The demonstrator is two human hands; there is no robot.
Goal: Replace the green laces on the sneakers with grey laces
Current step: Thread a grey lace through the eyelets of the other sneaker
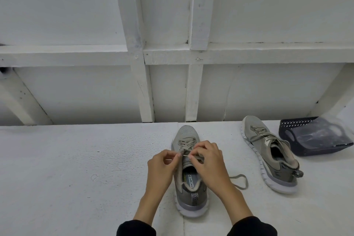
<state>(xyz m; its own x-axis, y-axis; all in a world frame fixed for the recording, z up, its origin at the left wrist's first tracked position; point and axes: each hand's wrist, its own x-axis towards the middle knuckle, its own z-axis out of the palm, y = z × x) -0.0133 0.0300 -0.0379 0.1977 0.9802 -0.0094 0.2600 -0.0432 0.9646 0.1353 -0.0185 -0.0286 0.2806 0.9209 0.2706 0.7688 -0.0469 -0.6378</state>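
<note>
a dark perforated basket (287, 132) (clear plastic bag (321, 132) inside) lies tipped on the white surface (76, 168).

A white counter (76, 168) with a rough, painted top runs the full width. Behind it rises a white wall (67, 5) of boards, framed by upright posts (138, 74) and one horizontal rail (63, 55) above the counter. Paint on the posts is chipped and scuffed. The light is even and soft.

sneakers (188, 168) 2 (both laced) | hands (162, 168) 2 | basket (314, 136) 1
</note>
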